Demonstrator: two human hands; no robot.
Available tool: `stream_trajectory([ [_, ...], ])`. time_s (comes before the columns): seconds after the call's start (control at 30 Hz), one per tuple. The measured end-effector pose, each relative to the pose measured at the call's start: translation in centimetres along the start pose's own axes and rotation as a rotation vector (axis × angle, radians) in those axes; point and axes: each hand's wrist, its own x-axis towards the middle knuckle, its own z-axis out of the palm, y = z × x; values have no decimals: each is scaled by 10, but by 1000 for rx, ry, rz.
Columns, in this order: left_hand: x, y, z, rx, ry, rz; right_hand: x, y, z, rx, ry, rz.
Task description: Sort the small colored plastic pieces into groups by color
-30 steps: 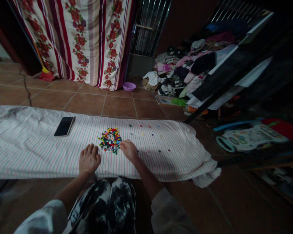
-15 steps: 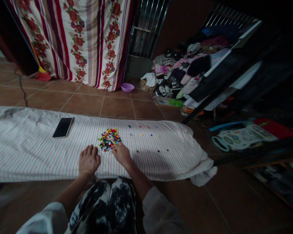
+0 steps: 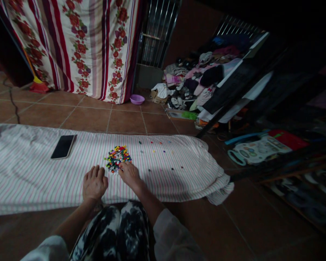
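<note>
Currently our R hand (image 3: pixel 129 173) is at the near-right edge of the pile of small multicolored pcs (image 3: pixel 116 156), fingers bunched narrow, tips down at it; can't tell if a pc is pinched btwn them. Our L hand (image 3: pixel 94 184) lies palm-down just off the pile's near-left side, fingers extended, grip relaxed & wide. Pile sits loose on the striped cloth (image 3: pixel 78 177). R of the pile we've got single pcs (image 3: pixel 164 151) spaced apart in rough rows: two toward its far side, one toward its near side. Phone (image 3: pixel 63 146) is well L of the pile, screen dark. Beyond the pile, on the tiled floor (image 3: pixel 89 114), we see a purple bowl (image 3: pixel 137 99) nr the floral curtain (image 3: pixel 96 47).
</note>
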Motion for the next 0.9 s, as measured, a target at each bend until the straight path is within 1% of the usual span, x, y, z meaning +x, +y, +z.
stream_trajectory([
  [0.13,0,-1,2,4,26,17,-1,-2,-4,96,24,-20],
  [0.23,0,-1,2,3,36,17,-1,0,-2,180,37,-1],
  [0.33,0,0,0,-5,22,9,-2,8,2,274,63,21],
  [0.43,0,1,0,-5,3,6,-4,23,6,358,108,41],
  [0.57,1,0,0,12,-8,11,-2,59,4,419,199,142],
  [0.67,0,0,-1,22,-6,13,0,94,-6,402,302,230],
  [0.77,0,0,-2,31,-7,17,0,131,-23,317,380,292],
  [0.83,0,0,-2,36,-11,20,-2,152,-36,217,435,390],
  [0.9,0,0,-2,39,-10,20,-3,171,-47,132,450,469],
])
